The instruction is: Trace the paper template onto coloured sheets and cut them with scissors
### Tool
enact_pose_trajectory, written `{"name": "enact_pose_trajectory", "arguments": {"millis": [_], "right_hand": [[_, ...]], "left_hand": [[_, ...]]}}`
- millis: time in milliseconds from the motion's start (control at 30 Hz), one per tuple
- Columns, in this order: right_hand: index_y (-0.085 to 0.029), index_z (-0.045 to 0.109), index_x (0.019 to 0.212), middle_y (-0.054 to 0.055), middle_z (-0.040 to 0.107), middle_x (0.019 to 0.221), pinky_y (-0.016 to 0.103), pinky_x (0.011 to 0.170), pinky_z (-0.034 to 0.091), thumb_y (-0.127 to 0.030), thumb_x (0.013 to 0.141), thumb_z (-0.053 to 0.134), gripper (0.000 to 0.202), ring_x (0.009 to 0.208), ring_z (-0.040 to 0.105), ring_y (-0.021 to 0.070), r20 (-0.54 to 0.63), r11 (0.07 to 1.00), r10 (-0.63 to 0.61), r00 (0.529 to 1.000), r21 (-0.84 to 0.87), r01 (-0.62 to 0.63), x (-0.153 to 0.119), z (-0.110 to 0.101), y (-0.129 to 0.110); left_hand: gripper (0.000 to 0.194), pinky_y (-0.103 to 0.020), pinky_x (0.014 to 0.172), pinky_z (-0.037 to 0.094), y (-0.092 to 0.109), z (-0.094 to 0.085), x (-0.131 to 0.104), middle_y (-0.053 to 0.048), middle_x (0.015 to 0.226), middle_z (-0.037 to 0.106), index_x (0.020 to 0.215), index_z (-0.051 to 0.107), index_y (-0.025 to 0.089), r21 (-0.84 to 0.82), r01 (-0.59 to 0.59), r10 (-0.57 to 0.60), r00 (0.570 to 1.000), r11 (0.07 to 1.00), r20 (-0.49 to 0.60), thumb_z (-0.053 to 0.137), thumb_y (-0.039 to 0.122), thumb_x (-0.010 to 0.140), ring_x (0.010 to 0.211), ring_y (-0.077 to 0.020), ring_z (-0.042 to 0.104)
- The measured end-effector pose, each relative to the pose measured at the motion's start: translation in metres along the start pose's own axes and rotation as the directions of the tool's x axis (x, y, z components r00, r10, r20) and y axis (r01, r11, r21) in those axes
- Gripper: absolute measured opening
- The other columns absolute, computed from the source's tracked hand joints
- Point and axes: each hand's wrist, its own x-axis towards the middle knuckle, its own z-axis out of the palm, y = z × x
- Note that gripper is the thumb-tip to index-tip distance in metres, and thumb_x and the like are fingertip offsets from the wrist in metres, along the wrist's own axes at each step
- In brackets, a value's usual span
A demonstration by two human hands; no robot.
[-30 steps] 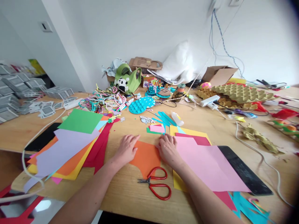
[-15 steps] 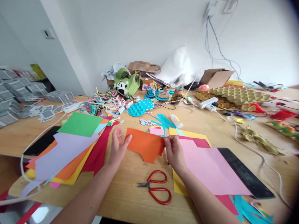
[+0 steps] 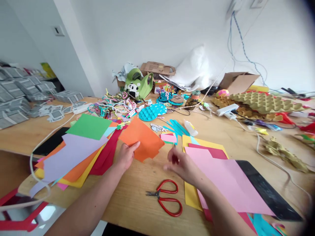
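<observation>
One orange sheet (image 3: 141, 136) is gripped at its near edge by the left hand (image 3: 126, 156), thumb on top, above the desk (image 3: 133, 193). The right hand (image 3: 183, 164), blurred and half curled, is apart from that sheet, beside a pink sheet (image 3: 221, 178); whether it holds anything, I cannot tell. Red-handled scissors (image 3: 155, 194) lie between the forearms, blades pointing left.

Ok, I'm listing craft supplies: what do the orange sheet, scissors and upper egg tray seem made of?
Orange sheet: matte paper or thin card, judging by its even colour and notched edge. Scissors: dark grey blades look like metal; the smooth red handles may be plastic-coated. Upper egg tray: probably moulded paper pulp, given its dull tan bumps.
</observation>
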Motion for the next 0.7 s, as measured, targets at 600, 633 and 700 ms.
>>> {"name": "enact_pose_trajectory", "arguments": {"millis": [600, 633, 700], "right_hand": [[-0.019, 0.048, 0.069, -0.003, 0.054, 0.061, 0.021, 0.049, 0.035, -0.015, 0.062, 0.06, 0.015, 0.054, 0.048, 0.009, 0.387, 0.957, 0.074, 0.919, 0.231, -0.174, -0.007, 0.011, -0.013], [-0.019, 0.047, 0.071, -0.004, 0.054, 0.063, 0.021, 0.05, 0.038, -0.018, 0.062, 0.063, 0.018, 0.054, 0.049, 0.0089, 0.306, 0.916, 0.079, 0.949, 0.354, -0.19, -0.004, 0.01, -0.012], [-0.02, 0.045, 0.072, -0.004, 0.054, 0.063, 0.022, 0.051, 0.04, -0.027, 0.063, 0.071, 0.028, 0.053, 0.05, 0.009, 0.092, 0.839, 0.148, 0.985, 0.516, -0.174, 0.001, 0.01, -0.008]], "left_hand": [[0.042, -0.037, 0.087, 0.049, 0.004, -0.018, 0.015, -0.009, 0.102, 0.072, 0.095, 0.072, 0.015, 0.048, -0.084, 0.086, 0.995, 0.995, -0.046, 0.082, 0.035, 0.059, 0.099, -0.0282, 0.065], [0.041, -0.037, 0.086, 0.049, 0.004, -0.018, 0.015, -0.009, 0.101, 0.072, 0.094, 0.072, 0.015, 0.051, -0.077, 0.078, 0.996, 0.996, -0.036, 0.081, 0.035, 0.06, 0.098, -0.028, 0.065], [0.04, -0.036, 0.086, 0.049, 0.004, -0.019, 0.015, -0.009, 0.1, 0.073, 0.094, 0.072, 0.015, 0.063, -0.072, 0.073, 0.997, 0.995, -0.015, 0.081, 0.035, 0.061, 0.096, -0.0275, 0.066]]}}
